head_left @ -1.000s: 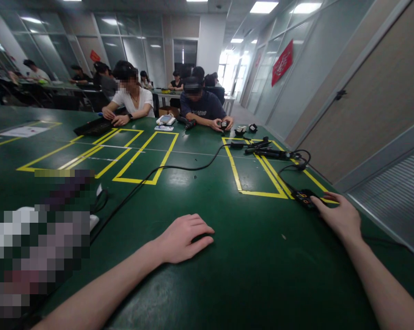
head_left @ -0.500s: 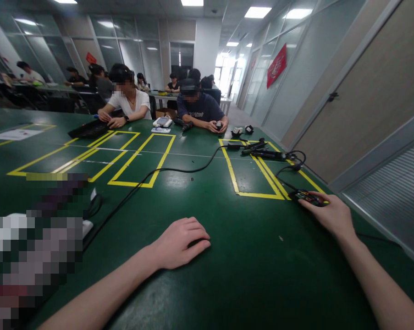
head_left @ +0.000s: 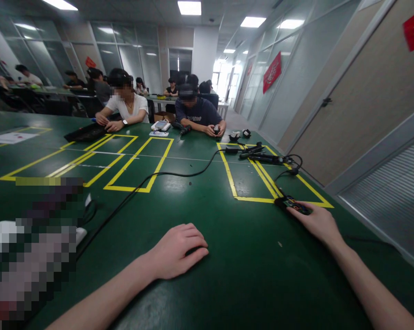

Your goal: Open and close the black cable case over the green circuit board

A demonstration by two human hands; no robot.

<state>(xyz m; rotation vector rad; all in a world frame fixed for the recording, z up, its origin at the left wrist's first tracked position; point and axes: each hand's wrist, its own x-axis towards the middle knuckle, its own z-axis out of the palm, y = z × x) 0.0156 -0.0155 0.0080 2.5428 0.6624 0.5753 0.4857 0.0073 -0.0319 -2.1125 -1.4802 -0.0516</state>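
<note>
One device [head_left: 289, 202] is grasped by your right hand [head_left: 319, 223], extending leftward beyond it, long axis apparently sideways; your left hand [head_left: 179, 251] lies empty, farther off.

2 foreground hands [head_left: 181, 251], 1 right-hand black device [head_left: 285, 204], 1 drill [head_left: 184, 129], 1 black tray [head_left: 85, 133]
</note>
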